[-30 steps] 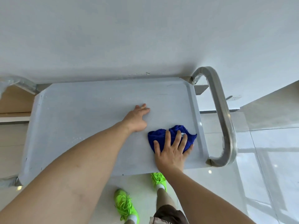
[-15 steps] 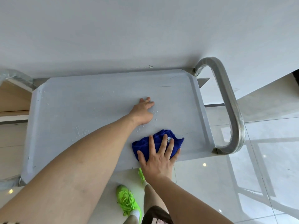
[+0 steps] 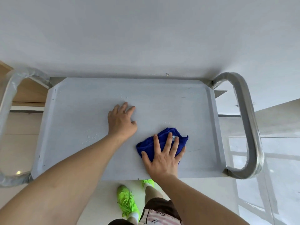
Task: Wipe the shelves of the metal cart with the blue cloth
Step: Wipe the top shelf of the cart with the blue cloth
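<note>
The blue cloth [image 3: 159, 144] was pressed at five o'clock on the droplet-flecked cart shelf [image 3: 78, 114] by the right hand [image 3: 164, 155] (fingers spread wide), the left hand [image 3: 121, 121] laid flat, near a white wall [image 3: 146, 38].

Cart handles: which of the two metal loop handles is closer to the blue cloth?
The right-end metal loop handle; the blue cloth, under the right hand, lies on that side.

The cloth [image 3: 162, 143] lies on the cart's top shelf [image 3: 81, 127], toward its near right part, under the right hand [image 3: 164, 158]. The left hand [image 3: 121, 122] rests just left of it, mid-shelf. Handles [image 3: 248, 127] flank both ends.
</note>
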Demonstrator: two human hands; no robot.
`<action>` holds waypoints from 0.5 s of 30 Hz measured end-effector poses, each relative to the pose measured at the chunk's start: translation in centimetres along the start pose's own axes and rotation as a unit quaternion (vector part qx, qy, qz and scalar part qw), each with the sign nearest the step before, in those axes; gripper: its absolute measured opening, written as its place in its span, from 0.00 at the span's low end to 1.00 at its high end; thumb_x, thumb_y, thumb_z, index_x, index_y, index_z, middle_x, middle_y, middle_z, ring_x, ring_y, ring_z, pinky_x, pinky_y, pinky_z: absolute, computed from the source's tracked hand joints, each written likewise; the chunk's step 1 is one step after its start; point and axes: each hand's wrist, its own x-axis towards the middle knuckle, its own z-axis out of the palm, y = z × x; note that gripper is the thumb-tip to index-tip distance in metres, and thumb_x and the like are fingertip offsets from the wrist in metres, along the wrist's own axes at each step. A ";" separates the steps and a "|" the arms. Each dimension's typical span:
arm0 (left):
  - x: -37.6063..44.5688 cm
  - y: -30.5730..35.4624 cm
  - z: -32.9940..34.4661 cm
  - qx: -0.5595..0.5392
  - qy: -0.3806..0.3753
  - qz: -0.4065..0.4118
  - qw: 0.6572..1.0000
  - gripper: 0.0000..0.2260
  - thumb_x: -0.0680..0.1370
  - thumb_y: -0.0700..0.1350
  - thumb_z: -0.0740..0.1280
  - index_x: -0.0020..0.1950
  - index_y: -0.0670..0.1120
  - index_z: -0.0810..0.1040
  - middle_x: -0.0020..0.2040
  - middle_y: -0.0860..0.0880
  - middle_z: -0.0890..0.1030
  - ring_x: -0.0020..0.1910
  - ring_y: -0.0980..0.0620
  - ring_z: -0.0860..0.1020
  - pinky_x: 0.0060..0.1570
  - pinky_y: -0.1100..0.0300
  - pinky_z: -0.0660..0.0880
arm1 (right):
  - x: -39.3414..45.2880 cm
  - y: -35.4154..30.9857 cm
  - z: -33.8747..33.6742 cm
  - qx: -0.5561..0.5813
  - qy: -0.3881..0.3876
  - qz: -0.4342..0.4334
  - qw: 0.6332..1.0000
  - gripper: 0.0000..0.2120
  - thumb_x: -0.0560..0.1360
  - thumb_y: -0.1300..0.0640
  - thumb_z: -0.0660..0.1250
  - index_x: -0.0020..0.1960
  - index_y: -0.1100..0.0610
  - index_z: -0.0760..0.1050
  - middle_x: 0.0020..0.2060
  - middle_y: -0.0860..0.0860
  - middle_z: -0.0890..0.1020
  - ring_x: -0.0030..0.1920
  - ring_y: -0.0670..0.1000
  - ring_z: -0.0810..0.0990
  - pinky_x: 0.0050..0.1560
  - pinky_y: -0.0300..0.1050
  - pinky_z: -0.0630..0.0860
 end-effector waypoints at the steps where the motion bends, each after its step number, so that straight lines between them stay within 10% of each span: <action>1: 0.0 -0.2 0.1 0.009 -0.004 0.002 1.000 0.27 0.76 0.51 0.62 0.76 0.56 0.63 0.79 0.50 0.57 0.77 0.43 0.54 0.73 0.42 0.55 | 1.1 -0.2 -0.1 0.002 0.000 0.002 1.000 0.37 0.76 0.28 0.52 0.79 0.46 0.60 0.79 0.64 0.56 0.78 0.69 0.51 0.72 0.77 0.45; 15: 0.1 -1.7 0.9 -0.002 -0.004 0.030 1.000 0.34 0.72 0.64 0.67 0.76 0.60 0.59 0.80 0.54 0.54 0.78 0.45 0.53 0.73 0.42 0.54 | 16.7 -4.4 -1.5 0.033 0.023 0.053 0.998 0.39 0.74 0.26 0.46 0.80 0.44 0.52 0.81 0.60 0.50 0.79 0.62 0.41 0.73 0.71 0.33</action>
